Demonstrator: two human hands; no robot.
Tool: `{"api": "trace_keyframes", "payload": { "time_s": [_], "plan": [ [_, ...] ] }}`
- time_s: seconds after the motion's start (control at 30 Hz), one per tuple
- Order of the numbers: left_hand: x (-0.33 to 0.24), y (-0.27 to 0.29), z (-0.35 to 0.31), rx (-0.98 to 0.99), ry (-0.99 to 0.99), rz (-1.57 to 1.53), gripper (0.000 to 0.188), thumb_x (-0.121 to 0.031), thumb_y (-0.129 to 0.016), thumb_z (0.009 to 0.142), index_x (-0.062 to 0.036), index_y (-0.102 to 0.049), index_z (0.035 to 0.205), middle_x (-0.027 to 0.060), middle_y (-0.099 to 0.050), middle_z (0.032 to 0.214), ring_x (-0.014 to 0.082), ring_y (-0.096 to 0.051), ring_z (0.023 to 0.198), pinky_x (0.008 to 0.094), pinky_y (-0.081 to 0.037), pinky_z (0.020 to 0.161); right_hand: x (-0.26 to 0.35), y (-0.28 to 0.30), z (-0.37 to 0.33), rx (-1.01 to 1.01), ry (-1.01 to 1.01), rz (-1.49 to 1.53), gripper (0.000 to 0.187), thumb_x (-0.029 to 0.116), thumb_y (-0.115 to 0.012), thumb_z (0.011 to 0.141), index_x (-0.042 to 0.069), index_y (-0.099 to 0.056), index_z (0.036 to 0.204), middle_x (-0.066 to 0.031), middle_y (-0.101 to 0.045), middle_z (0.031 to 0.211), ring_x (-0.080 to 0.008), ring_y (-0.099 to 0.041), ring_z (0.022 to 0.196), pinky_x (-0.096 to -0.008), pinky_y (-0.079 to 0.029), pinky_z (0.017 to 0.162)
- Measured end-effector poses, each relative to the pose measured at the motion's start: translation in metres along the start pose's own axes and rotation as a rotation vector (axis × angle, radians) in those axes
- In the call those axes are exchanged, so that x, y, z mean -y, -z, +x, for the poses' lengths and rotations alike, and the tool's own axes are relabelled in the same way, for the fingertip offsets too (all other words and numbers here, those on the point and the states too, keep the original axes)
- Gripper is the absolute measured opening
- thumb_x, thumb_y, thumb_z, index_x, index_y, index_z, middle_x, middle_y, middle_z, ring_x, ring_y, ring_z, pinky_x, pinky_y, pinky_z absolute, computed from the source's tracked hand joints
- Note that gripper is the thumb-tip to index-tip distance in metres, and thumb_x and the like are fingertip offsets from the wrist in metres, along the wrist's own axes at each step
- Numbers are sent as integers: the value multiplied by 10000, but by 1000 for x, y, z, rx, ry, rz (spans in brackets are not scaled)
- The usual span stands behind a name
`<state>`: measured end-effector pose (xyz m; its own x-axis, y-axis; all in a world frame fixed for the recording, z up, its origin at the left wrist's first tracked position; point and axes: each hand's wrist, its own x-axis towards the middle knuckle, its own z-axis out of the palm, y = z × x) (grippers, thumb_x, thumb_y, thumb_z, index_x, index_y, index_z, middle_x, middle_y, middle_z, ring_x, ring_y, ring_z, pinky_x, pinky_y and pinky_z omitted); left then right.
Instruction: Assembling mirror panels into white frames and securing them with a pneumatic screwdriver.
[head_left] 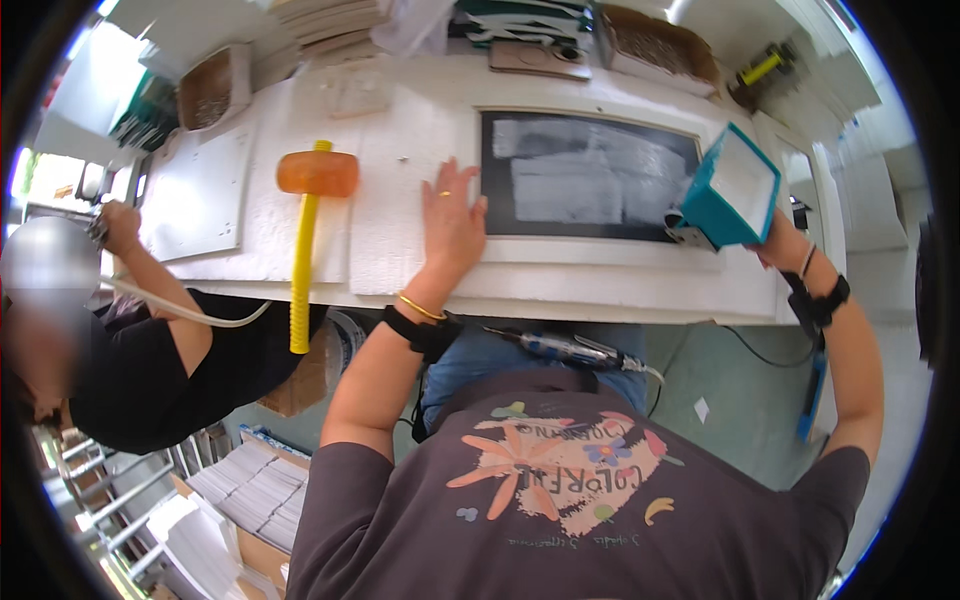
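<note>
My right hand [783,243] grips a teal glue spreader [712,205], a box-shaped hopper with white stuff inside and a metal part at its lower left end. The spreader is tilted over the right end of a dark panel [500,215], which is set in a white frame [590,250]. Streaky white patches cover much of the panel's surface. My left hand [455,220] lies with fingers spread on the white surface beside the frame's left edge, holding nothing. The fingers of my right hand are mostly hidden behind the spreader.
An orange-headed mallet [318,174] with a yellow handle overhangs the table's front edge. A cabled power screwdriver [575,350] rests on my lap. Boxes of small parts [655,50] and a phone [540,60] stand at the back. A co-worker [150,360] sits at the left by a white panel [200,195].
</note>
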<state>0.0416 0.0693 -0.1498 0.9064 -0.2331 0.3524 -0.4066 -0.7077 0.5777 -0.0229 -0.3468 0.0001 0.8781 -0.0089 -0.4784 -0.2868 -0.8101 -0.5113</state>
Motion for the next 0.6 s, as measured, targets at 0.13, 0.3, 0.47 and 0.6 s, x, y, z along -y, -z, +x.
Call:
{"api": "trace_keyframes", "payload": {
  "time_s": [0.13,0.3,0.47,0.6],
  "plan": [
    [-12,10,-1,-5,20,-15,437,-62,-535,795,-41,-395,1209,245,-365,1295,359,-296,1255,518,-183,1037,38,-9,-11,-123,80,116,381,-12,-536,756,-43,-425,1120,-90,-578,668,-131,-533,418,-254,-412,335],
    [-63,35,-5,-58,-89,-310,405,-89,-552,829,-17,-405,1200,209,-486,1173,309,-458,1126,433,-357,947,95,-12,1,-225,283,109,141,95,-583,752,-33,-564,807,-118,-589,674,-165,-584,611,-301,-463,588],
    [-124,36,-1,425,259,-1311,319,-241,-446,931,-46,-413,1181,115,-526,1103,213,-530,1030,339,-457,856,158,-40,50,-167,439,-51,222,162,-631,690,-26,-588,800,-108,-589,691,-176,-569,648,-323,-444,601],
    [-136,57,21,277,508,-1626,344,-325,-355,955,-71,-387,1186,89,-529,1076,225,-557,985,366,-466,860,248,-83,64,29,326,442,256,219,-640,772,-7,-585,880,-49,-583,742,-112,-511,668,-261,-434,615]
  ]
}}
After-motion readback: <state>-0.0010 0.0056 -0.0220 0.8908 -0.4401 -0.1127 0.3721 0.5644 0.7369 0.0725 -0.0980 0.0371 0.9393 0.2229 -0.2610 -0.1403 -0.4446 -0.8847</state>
